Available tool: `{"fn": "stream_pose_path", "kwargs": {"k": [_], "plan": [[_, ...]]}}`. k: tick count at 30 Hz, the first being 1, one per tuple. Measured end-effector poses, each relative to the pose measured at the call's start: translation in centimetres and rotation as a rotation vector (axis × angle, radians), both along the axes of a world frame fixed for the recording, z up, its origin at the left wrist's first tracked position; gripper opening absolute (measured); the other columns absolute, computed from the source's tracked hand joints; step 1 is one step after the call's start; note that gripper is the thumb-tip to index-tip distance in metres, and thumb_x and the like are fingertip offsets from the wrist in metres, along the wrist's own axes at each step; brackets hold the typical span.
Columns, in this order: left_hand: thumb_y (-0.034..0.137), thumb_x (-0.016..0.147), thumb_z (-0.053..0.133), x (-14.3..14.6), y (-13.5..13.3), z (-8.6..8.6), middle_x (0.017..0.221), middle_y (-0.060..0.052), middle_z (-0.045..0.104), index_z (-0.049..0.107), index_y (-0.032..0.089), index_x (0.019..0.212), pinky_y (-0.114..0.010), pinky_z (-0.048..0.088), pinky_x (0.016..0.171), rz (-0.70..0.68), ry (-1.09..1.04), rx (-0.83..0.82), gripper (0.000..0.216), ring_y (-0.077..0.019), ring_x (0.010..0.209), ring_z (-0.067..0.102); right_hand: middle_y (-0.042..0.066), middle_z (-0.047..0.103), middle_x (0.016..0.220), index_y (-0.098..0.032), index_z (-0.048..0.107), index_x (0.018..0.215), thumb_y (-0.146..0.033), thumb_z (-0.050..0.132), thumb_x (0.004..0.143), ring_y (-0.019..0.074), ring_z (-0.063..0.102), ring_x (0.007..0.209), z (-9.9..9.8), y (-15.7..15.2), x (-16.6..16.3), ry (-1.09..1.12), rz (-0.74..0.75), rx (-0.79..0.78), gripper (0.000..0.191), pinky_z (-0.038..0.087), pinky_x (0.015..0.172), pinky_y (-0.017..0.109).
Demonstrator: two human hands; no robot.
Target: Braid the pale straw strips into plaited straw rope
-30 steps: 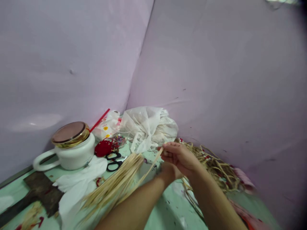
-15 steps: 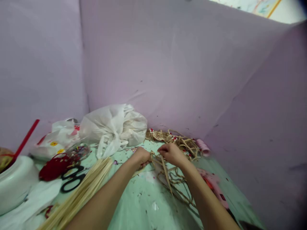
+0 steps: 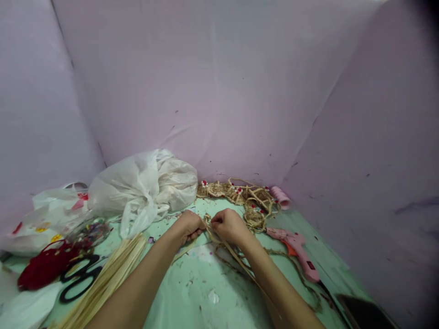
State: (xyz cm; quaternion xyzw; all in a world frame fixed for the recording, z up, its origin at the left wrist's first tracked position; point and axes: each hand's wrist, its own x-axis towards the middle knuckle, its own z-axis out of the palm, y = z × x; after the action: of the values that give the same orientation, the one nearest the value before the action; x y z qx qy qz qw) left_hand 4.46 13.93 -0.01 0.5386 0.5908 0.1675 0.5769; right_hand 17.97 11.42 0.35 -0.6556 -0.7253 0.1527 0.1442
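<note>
Straw strips (image 3: 224, 249) dry, matt; plastic bag (image 3: 144, 187) thin, crinkled, glossy; glue gun (image 3: 297, 249) pink smooth plastic; table (image 3: 206, 297) painted, scuffed.

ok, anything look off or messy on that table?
Nothing is spilled or visibly damaged. The green table is flecked with scraps and worn patches. A braided cord sprawls loose around the right forearm, and the pink glue gun lies on its side next to it. The left hand and right hand pinch a straw strip.

Fingertips of left hand (image 3: 188, 225) and right hand (image 3: 229, 225) curl out of sight on the straw strip (image 3: 222, 244). Straw bundle (image 3: 113, 274) and dark object (image 3: 363, 313) run off the bottom edge.
</note>
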Motion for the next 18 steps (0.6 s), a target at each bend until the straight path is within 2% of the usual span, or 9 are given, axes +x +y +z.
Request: {"fn": "stream_pose_path", "kwargs": {"k": [3,7,11,18], "plan": [[0.013,0.055,0.044,-0.02,0.02,-0.11,0.033,0.006,0.032,0.038,0.015,0.044,-0.019,0.013,0.032,0.003,-0.010,0.010,0.013,-0.0040,0.027,0.023,0.006,0.068,0.069,-0.017,0.072,0.074,-0.017,0.049,0.064,0.0126,0.053,0.060,0.24,0.04,-0.16,-0.012,0.009,0.024,0.025,0.030,0.052,0.021],[0.014,0.055,0.044,-0.02,-0.03,-0.15,0.033,0.006,0.032,0.037,0.016,0.043,-0.019,0.013,0.032,0.010,-0.019,0.026,0.014,-0.0038,0.027,0.024,0.004,0.066,0.062,-0.016,0.071,0.073,-0.022,0.048,0.067,0.0110,0.050,0.054,0.36,0.09,-0.01,0.025,0.027,-0.048,0.024,0.027,0.048,0.021],[0.014,0.054,0.045,0.03,-0.13,-0.01,0.033,0.006,0.032,0.036,0.016,0.043,-0.019,0.013,0.032,0.013,-0.010,0.026,0.014,-0.0037,0.027,0.024,0.003,0.066,0.065,-0.017,0.071,0.076,-0.030,0.053,0.065,0.0109,0.051,0.056,0.28,-0.01,0.10,0.094,0.037,-0.065,0.024,0.028,0.048,0.020],[0.017,0.057,0.048,0.05,-0.40,0.34,0.030,0.005,0.032,0.039,0.015,0.042,-0.018,0.016,0.031,-0.017,0.026,0.068,0.017,-0.0041,0.027,0.025,0.004,0.063,0.060,-0.014,0.071,0.074,-0.022,0.050,0.062,0.0103,0.048,0.053,0.63,-0.18,-0.17,0.096,-0.014,-0.107,0.025,0.027,0.047,0.020]]}}
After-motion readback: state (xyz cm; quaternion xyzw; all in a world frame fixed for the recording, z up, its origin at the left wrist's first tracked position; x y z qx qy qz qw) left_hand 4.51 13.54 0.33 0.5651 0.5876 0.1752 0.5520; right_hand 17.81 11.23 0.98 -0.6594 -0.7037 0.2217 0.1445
